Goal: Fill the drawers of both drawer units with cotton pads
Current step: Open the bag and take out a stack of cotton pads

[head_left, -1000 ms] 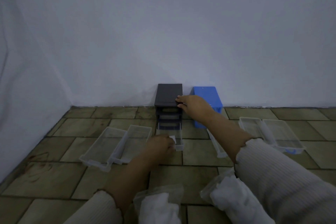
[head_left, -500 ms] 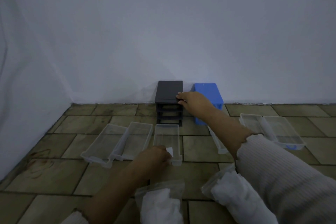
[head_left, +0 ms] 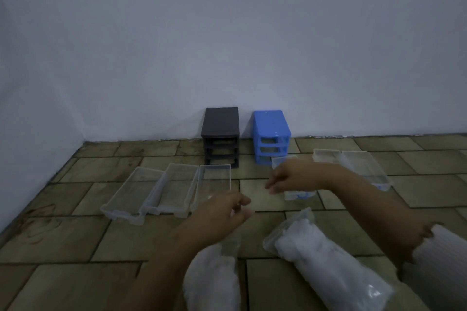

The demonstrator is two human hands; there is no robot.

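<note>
All six clear drawers lie out on the floor (head_left: 75,247) before the black unit (head_left: 220,134) and blue unit (head_left: 271,137) at the wall edge, ready for filling; my left hand (head_left: 217,214) and right hand (head_left: 290,177) hover loosely curled, holding nothing, over the cotton pad bags (head_left: 326,260)

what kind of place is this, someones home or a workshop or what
Probably a bare corner of a room indoors; whether home or workshop can't be told. A tiled floor meets plain white walls, no furniture in view, and the black drawer unit and blue drawer unit stand on the floor.
</note>
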